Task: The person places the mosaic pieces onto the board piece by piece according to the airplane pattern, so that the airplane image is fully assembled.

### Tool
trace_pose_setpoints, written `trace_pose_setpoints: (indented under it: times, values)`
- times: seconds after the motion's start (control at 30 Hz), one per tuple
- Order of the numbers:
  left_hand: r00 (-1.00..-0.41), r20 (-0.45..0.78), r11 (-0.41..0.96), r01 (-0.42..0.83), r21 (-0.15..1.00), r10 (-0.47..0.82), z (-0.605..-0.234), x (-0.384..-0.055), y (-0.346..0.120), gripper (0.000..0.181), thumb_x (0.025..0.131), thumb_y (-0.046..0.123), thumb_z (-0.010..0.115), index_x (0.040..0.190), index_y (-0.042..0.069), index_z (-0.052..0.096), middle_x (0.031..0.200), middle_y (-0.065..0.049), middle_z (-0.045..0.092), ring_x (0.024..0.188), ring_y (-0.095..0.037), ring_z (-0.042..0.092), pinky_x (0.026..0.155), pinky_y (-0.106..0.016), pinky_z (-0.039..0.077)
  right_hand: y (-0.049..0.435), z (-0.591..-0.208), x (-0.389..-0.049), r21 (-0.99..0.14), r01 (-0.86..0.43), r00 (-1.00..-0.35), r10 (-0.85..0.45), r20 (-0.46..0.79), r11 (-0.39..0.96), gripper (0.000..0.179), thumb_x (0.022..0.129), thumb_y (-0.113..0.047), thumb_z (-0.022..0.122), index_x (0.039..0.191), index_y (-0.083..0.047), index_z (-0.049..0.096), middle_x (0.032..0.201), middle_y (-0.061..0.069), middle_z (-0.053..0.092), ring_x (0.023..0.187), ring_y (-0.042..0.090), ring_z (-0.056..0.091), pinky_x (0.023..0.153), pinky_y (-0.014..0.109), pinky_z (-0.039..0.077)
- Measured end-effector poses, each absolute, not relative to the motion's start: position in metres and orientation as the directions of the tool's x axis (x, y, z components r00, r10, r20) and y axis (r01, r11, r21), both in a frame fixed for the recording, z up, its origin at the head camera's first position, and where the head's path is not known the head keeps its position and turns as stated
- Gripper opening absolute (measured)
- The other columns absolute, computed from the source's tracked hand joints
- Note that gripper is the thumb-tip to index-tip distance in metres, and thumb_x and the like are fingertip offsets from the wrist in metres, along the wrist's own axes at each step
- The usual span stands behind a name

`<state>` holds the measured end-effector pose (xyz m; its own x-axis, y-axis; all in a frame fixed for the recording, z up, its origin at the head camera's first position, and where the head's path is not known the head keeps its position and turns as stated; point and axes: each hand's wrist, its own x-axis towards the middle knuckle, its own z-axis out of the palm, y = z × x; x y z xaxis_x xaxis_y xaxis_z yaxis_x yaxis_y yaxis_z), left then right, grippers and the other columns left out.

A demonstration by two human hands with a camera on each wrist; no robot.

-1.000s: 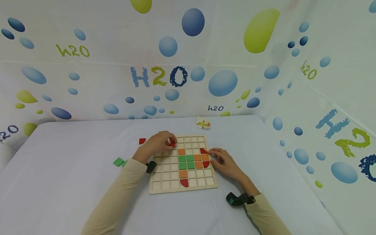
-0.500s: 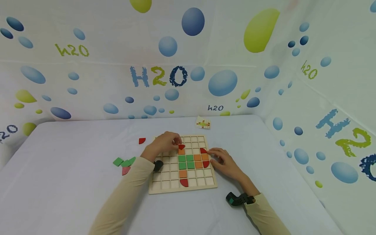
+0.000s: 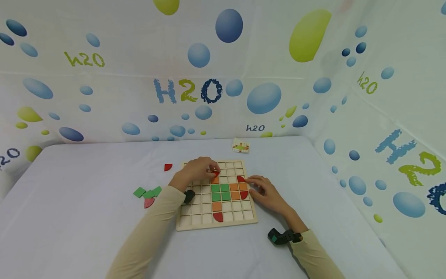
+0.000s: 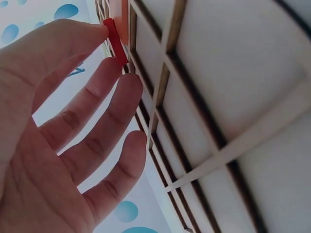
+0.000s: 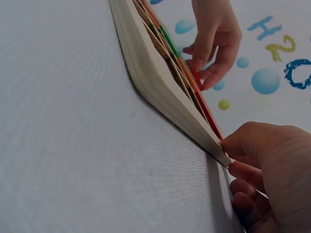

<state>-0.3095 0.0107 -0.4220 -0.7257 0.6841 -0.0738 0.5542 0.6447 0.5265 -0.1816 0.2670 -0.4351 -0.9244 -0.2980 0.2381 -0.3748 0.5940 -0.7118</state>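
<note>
A red quarter-circle tile (image 4: 115, 42) is pinched between the thumb and a fingertip of my left hand (image 3: 198, 169), its other fingers spread in the left wrist view. The tile stands tilted over the wooden grid board (image 3: 196, 209), right at the orange tile (image 3: 215, 180) in the upper middle. My right hand (image 3: 267, 195) rests at the board's right edge, thumb and fingertips touching the rim, fingers loosely bent. Between the hands, green square tiles (image 3: 221, 192), orange tiles (image 3: 238, 187) and red quarter-circles (image 3: 218, 217) lie in the board's cells.
Left of the board lie several loose green pieces (image 3: 139, 192) and a red quarter-circle (image 3: 149, 202). Another red quarter-circle (image 3: 168, 167) is farther back. A small pattern card (image 3: 241, 146) sits behind the board. Black cameras (image 3: 280, 236) are strapped to both wrists.
My left hand has moved right across the board, carrying the red quarter-circle tile to the cell behind the orange tile, then shifted slightly. My right hand has stayed at the board's edge.
</note>
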Motion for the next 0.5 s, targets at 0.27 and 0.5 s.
trace_pose_setpoints:
  times: [0.27,0.5]
  values:
    - [-0.771,-0.101,0.715,0.522,0.465,0.629,-0.419,-0.308,0.017,0.02,0.09,0.016,0.067,0.11,0.013,0.068,0.099,-0.004,0.064,0.09,-0.021,0.055,0.076,-0.038,0.049,0.267,-0.434,-0.181,-0.713,-0.373,-0.925,-0.295,0.238,0.594,0.032,0.091,0.004,0.061,0.123,0.011,0.059,0.127,0.029,0.054,0.093,0.036,0.048,0.073,0.025,0.038]
    - [-0.802,-0.084,0.741,0.499,0.449,0.591,-0.417,-0.306,0.02,0.014,0.091,0.018,0.068,0.103,0.012,0.067,0.089,-0.003,0.062,0.083,-0.02,0.054,0.071,-0.035,0.047,0.277,-0.459,-0.194,-0.71,-0.366,-0.928,-0.29,0.233,0.601,0.034,0.092,0.001,0.062,0.125,0.008,0.059,0.13,0.026,0.054,0.094,0.036,0.048,0.073,0.024,0.038]
